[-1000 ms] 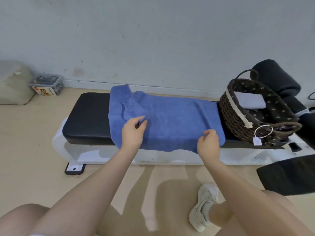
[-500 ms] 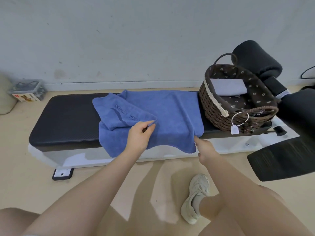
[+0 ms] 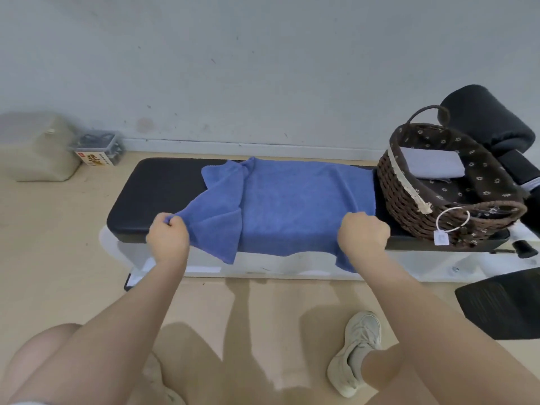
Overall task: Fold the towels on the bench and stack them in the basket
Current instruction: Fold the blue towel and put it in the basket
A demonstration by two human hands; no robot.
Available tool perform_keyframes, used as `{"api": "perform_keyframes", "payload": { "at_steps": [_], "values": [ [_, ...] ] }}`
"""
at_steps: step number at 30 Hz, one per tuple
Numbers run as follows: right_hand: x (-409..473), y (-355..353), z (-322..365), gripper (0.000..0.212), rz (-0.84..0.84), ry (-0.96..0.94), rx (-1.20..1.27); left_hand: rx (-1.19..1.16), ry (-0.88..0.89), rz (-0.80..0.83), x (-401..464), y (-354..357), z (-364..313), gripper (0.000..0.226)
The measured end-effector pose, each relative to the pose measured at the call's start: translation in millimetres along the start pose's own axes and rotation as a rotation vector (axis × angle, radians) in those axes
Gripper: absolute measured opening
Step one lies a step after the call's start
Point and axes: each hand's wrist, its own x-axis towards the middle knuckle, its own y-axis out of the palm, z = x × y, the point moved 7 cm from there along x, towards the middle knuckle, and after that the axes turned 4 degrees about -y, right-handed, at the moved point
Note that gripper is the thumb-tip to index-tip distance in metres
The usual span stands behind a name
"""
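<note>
Both hands grip a blue terry towel on the padded black table.

Left hand [image 3: 168,239] fists the towel's [image 3: 292,206] bunched corner at 9 o'clock; right hand [image 3: 363,236] clenches its near edge; the woven, flower-lined basket [image 3: 409,197], its paper tag unreadable, sits at 3 o'clock.

head cam | looks forward-down | bench [image 3: 163,194] near, seen from its long side | single view

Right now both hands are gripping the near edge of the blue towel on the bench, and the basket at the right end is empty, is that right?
Not quite. The head view shows the basket already holds a folded pale towel. The rest stands: the left hand and right hand both grip the near edge of the blue towel on the bench.
</note>
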Motion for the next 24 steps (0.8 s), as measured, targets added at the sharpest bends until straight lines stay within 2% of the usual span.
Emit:
{"api": "perform_keyframes", "payload": {
  "at_steps": [2,4,6,9,12,15,16,18,21,24],
  "values": [
    [3.0,-23.9,39.7,0.009,-0.089,-0.108,0.043,0.076,-0.079,0.014,20.8,-22.8,24.4,0.018],
    [3.8,-41.4,91.8,0.011,-0.165,-0.266,0.23,0.121,-0.124,0.031,36.4,-39.4,40.9,0.018],
    [9.8,-50.6,148.2,0.022,-0.159,-0.467,0.449,0.088,-0.138,0.044,47.2,-48.1,48.8,0.019],
    [30.9,-56.1,223.0,0.047,-0.118,-0.721,0.488,-0.044,-0.148,0.061,60.3,-53.1,49.5,0.024],
    [60.0,-60.4,265.0,0.057,-0.082,-0.722,0.413,-0.045,-0.147,0.1,75.8,-50.5,46.0,0.025],
    [89.9,-55.9,283.6,0.061,0.011,-0.694,0.222,0.079,-0.08,0.256,82.5,-33.9,36.3,0.017],
    [98.2,-54.5,287.3,0.057,0.027,-0.687,0.189,0.158,-0.029,0.309,81.4,-28.0,32.3,0.022],
    [109.2,-56.4,291.6,0.036,0.028,-0.64,0.306,0.319,0.077,0.383,78.9,-19.6,26.0,0.034],
    [111.1,-70.5,306.6,0.011,-0.077,-0.645,0.304,0.476,0.149,0.404,87.9,-20.5,19.6,0.031],
    [102.7,-101.8,331.6,0.022,-0.321,-0.692,0.071,0.366,0.163,0.361,106.2,-33.4,17.2,0.026]
  ]
}}
